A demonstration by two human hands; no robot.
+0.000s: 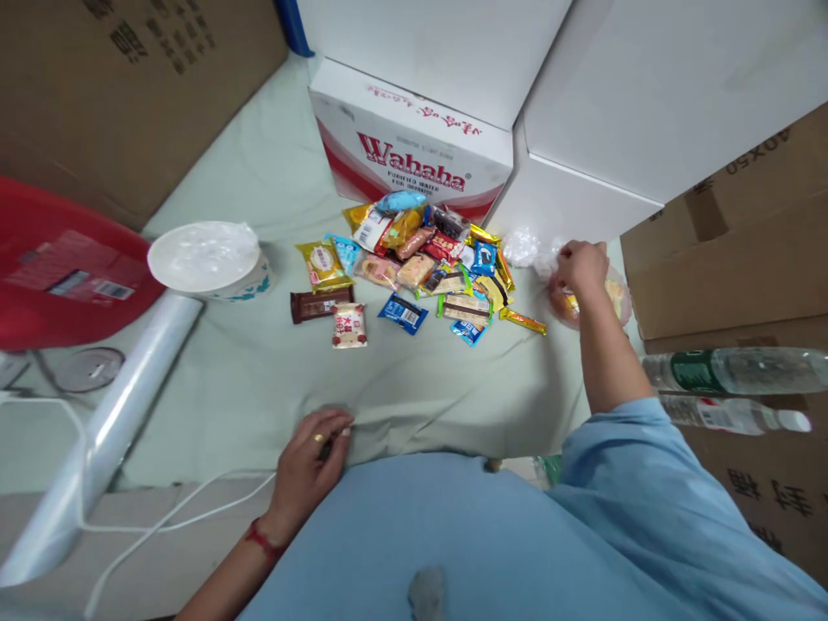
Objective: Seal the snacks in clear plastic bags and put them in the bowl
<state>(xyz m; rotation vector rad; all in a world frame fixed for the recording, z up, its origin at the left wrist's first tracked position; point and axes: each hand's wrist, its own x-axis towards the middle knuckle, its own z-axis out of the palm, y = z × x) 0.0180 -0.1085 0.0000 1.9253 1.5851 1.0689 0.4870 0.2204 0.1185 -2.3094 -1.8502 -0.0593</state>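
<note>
My right hand (583, 266) reaches over a clear plastic bag (621, 297) at the right of the table, with yellow and pinkish food packs partly showing inside. Its fingers are closed at the bag's crumpled top; the fingertips are partly hidden. My left hand (316, 455) rests at the table's front edge, fingers curled in; whatever they grip, if anything, is hidden. Between the hands lies a pile of wrapped snacks (414, 272). Nearest my left hand are a white-and-red packet (350, 326), a brown wrapper (316, 305) and a blue packet (402, 313).
A Wahaha carton (414, 159) stands behind the snacks. At left are a white paper tub (210, 259), a red container (71, 267), a roll of clear film (129, 397) and a white cable (161, 526). Two plastic bottles (763, 371) lie at right beside cardboard boxes (730, 259).
</note>
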